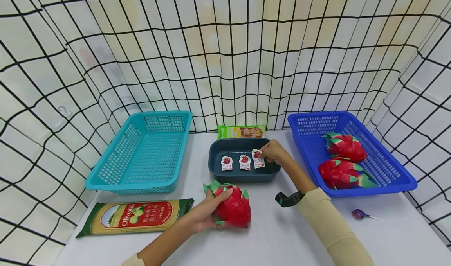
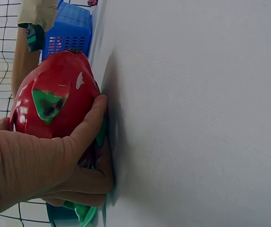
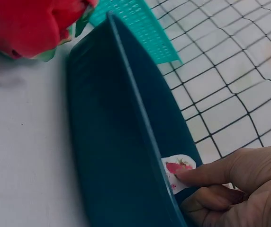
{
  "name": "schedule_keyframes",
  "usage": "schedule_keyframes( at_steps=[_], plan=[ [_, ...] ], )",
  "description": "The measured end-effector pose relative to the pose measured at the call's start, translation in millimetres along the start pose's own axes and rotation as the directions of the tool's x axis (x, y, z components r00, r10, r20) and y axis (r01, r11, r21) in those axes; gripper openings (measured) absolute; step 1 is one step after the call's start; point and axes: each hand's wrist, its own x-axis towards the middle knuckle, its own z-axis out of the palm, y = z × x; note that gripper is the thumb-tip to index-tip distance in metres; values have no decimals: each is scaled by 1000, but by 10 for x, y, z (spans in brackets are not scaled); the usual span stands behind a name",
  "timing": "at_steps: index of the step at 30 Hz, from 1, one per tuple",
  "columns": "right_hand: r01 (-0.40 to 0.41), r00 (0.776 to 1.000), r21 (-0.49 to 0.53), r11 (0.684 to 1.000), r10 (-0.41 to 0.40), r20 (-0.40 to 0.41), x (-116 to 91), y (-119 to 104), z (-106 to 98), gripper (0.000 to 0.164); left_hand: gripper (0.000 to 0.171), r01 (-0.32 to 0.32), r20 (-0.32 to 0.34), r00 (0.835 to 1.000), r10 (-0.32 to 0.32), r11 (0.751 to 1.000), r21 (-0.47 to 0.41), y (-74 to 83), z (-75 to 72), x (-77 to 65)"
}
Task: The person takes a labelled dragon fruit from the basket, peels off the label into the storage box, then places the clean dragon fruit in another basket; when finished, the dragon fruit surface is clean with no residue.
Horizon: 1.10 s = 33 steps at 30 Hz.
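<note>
A red dragon fruit point(image 1: 235, 209) with green scales stands on the white table, and my left hand point(image 1: 207, 214) grips it from the left side. In the left wrist view, the fingers of that hand point(image 2: 55, 165) wrap around the fruit point(image 2: 45, 94). My right hand point(image 1: 274, 151) reaches into a dark teal tray point(image 1: 215, 174) and pinches the rightmost dragon fruit sticker point(image 1: 258, 161). Two similar stickers, one on the left point(image 1: 227, 163) and one in the middle point(image 1: 244, 162), lie in the tray. The right wrist view shows the pinched sticker point(image 3: 174, 166) partly behind the tray rim.
An empty turquoise basket point(image 1: 130, 187) stands left. At right, a blue basket point(image 1: 391, 189) holds two dragon fruits point(image 1: 347, 146). A pasta pack point(image 1: 137, 217) lies front left, a lollipop point(image 1: 358, 214) front right, and a green packet point(image 1: 243, 132) behind the tray. Black netting surrounds the table.
</note>
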Motion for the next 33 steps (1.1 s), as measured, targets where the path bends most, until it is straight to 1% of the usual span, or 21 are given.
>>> schedule_keyframes(
  at_steps=[3,7,9,10,13,17,21,24,27,28,29,33],
  plan=[
    [-28,1000,-18,999,28,-14,73,-5,63,28,117,-1,1,1000,1,1000,0,-5,-2,8],
    [-65,997,-21,998,64,-40,147,-8,136,41,117,-1,10,1000,1,1000,0,-9,-11,14],
    [-69,996,-45,997,66,-60,177,-5,173,44,116,0,15,1000,0,1000,-4,-10,-14,13],
    [-68,996,-60,996,64,-67,189,-5,192,43,116,-1,17,1000,1,1000,-7,-10,-16,12],
    [-50,994,-170,984,32,-109,216,1,248,31,115,-2,21,1000,2,1000,-15,-9,-20,12],
    [-41,986,-309,950,-11,-165,214,39,314,22,116,0,26,1000,0,1000,-15,-5,-20,16],
    [-9,979,-365,931,-66,-192,193,92,350,14,117,3,32,999,-2,1000,-16,-8,-11,17],
    [21,973,-418,908,-114,-201,192,124,367,9,115,4,34,999,-3,1000,-21,-13,-6,12],
    [25,973,-460,887,-128,-193,206,143,388,9,114,7,31,999,-6,1000,-25,-15,-4,8],
    [22,973,-471,882,-128,-194,212,148,397,12,114,8,30,1000,-7,1000,-25,-14,-4,7],
    [14,974,-471,882,-120,-195,217,150,404,18,113,9,28,1000,-8,1000,-25,-14,-5,8],
    [-22,974,-461,887,-85,-210,235,149,428,54,113,12,27,1000,-11,1000,-19,-12,-13,17]
  ],
)
